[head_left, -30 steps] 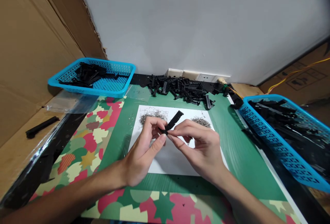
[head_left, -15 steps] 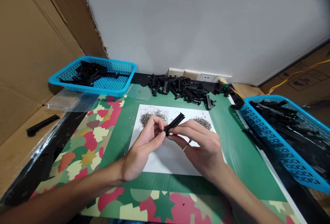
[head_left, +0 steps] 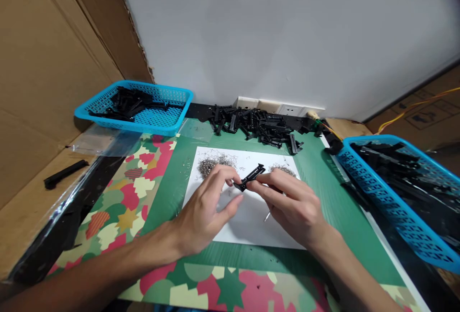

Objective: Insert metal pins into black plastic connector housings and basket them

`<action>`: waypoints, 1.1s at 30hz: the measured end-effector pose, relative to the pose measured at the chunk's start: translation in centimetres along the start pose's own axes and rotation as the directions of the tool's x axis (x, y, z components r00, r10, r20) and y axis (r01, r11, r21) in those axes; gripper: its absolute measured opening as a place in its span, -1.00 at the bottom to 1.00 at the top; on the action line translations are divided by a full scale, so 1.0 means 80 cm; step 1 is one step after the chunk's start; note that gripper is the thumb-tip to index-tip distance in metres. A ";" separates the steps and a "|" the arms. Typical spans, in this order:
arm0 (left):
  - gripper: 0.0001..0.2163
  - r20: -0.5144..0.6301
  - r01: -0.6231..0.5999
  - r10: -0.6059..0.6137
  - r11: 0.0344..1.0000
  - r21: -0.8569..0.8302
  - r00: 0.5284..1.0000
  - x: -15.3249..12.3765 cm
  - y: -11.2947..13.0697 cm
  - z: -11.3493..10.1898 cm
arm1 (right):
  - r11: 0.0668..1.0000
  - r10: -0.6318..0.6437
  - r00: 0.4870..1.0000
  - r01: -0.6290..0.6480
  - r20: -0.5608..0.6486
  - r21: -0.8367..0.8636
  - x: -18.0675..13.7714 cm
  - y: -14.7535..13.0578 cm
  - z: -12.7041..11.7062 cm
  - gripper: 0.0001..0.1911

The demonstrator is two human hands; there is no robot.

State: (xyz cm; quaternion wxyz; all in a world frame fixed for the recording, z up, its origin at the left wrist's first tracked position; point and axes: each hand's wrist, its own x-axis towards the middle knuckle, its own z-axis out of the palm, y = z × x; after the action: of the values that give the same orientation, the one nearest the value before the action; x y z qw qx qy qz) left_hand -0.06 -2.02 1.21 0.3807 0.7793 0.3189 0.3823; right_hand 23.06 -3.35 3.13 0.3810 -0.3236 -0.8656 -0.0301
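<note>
My right hand (head_left: pixel 293 202) pinches a slim black plastic part (head_left: pixel 252 176) above a white sheet (head_left: pixel 247 225). The part lies at a slant with its open, framed side showing. A thin metal rod (head_left: pixel 267 216), perhaps a small tool's shaft, sticks out below the same hand; its other end is hidden. My left hand (head_left: pixel 210 206) is at the part's lower left end, fingertips touching or very near it, with the thumb spread away. Small wire pieces, seemingly springs, form a left pile (head_left: pixel 212 163) and a right pile (head_left: pixel 282 169) behind my hands.
Many similar black parts (head_left: pixel 258 125) are heaped by the wall sockets (head_left: pixel 287 109). A blue basket (head_left: pixel 154 127) at the back left and another blue basket (head_left: pixel 402 225) at right hold more. One loose black part (head_left: pixel 66 174) lies on cardboard at left.
The black part has turned in my right hand, now showing its framed side. My left thumb has come off the part and its fingers have opened. The view has shifted slightly.
</note>
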 end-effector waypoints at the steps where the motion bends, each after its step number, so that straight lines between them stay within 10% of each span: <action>1: -0.81 -0.026 -0.037 0.039 0.998 0.052 0.999 0.001 -0.001 0.000 | 1.000 0.010 1.000 -0.010 0.008 -0.005 0.000 0.000 0.000 -0.67; 9: -0.85 -0.078 -0.168 0.196 0.945 0.279 0.977 0.006 -0.013 -0.004 | 0.989 0.147 0.982 -0.149 0.122 0.007 -0.006 0.002 0.007 -0.68; 14: -0.85 -0.085 -0.150 0.189 0.928 0.340 0.978 0.006 -0.017 -0.004 | 0.871 0.459 0.865 -0.484 0.204 0.089 -0.002 0.008 0.000 -0.55; 19: -0.85 -0.040 -0.158 0.184 0.921 0.356 0.982 0.004 -0.020 0.001 | 0.839 0.505 0.800 -0.543 0.324 0.033 0.001 0.010 -0.003 -0.54; 27: -0.86 -0.001 -0.167 0.182 0.906 0.390 0.983 0.004 -0.019 0.004 | 0.943 0.297 0.902 -0.329 0.313 0.054 0.010 0.004 0.002 -0.72; 33: -0.86 0.030 -0.191 0.196 0.894 0.406 0.980 0.003 -0.025 0.003 | 0.904 0.425 0.904 -0.427 0.058 0.032 0.010 0.004 0.007 -0.80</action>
State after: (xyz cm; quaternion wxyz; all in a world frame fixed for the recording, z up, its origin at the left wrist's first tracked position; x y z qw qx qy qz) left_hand -0.14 -0.94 -0.51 0.1683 0.8669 0.3146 0.3482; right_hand 22.45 -2.50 3.24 0.3636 -0.4970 -0.7838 0.0806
